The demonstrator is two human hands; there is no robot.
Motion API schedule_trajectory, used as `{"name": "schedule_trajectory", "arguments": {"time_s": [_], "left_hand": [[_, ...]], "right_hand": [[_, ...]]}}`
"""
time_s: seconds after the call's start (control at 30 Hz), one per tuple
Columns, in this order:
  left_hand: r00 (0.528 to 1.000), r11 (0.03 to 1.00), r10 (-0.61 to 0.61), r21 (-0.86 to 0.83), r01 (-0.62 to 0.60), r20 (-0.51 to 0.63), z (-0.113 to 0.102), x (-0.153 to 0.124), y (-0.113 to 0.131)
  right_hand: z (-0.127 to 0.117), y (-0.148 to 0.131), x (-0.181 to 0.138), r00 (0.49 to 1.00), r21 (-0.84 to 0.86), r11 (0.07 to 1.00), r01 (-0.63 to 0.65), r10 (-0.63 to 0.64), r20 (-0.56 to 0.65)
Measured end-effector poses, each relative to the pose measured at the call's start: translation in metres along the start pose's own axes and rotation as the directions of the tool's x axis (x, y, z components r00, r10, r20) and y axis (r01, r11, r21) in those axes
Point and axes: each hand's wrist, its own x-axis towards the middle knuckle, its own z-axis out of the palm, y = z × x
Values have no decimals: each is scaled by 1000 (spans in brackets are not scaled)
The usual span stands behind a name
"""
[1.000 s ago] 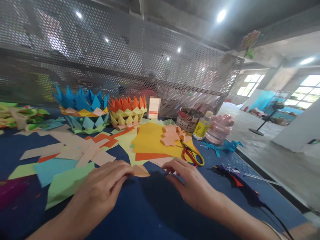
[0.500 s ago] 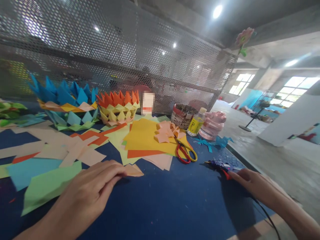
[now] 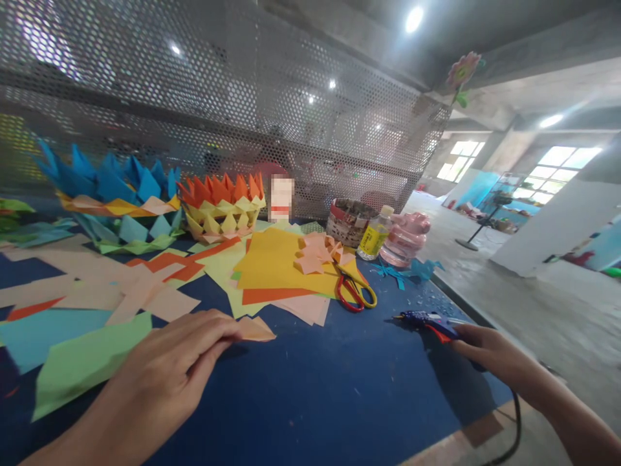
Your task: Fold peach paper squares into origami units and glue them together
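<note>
Between the thumb and fingers of my left hand [image 3: 182, 362] is a small folded piece of peach paper [image 3: 259, 329], held just above the blue tabletop [image 3: 310, 395]. At the right edge of the table, my right hand [image 3: 485, 346] is wrapped round the handle of a dark blue glue gun [image 3: 427, 318] with a red trigger. The gun's nozzle points left, and its black cord [image 3: 517, 417] hangs down past the wrist. Red and yellow scissors [image 3: 356, 291] lie between the two hands, partly on yellow paper sheets [image 3: 272, 259].
Folded peach pieces [image 3: 317, 251] rest on the yellow sheets. Behind stand a blue paper crown [image 3: 114, 184], an orange and yellow one [image 3: 223, 204], a round basket [image 3: 347, 223], a yellow-labelled bottle [image 3: 373, 236] and a pink jar [image 3: 405, 239]. A perforated metal panel [image 3: 204, 97] borders the back.
My right hand has closed more fully round the glue gun's handle, and the cord has shifted. The left hand stays on the peach paper. The whole view has moved slightly.
</note>
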Motion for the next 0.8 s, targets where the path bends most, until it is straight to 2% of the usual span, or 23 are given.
{"name": "schedule_trajectory", "arguments": {"time_s": [0.13,0.23,0.4,0.5,0.6,0.7,0.8], "left_hand": [[1000,1000,9,-8,-9,7,-3,2,1],[1000,1000,10,-9,-11,-20,-3,2,1],[998,1000,24,-3,-24,-57,-2,3,2],[999,1000,14,3,-13,-45,-3,3,4],[1000,1000,-7,2,7,-12,-4,3,5],[1000,1000,-18,5,18,-3,-5,2,5],[999,999,-26,20,27,-28,-5,4,4]], "right_hand": [[-9,-15,-5,991,202,971,-128,117,63],[-15,-32,-7,977,305,937,-168,116,179],[-9,-67,-16,944,421,900,-111,-37,329],[7,-93,-19,907,433,900,-54,-137,398],[28,-124,-19,896,431,902,17,-205,394],[53,-150,-15,846,475,877,70,-304,438],[74,-165,-13,770,506,846,169,-434,468]]}}
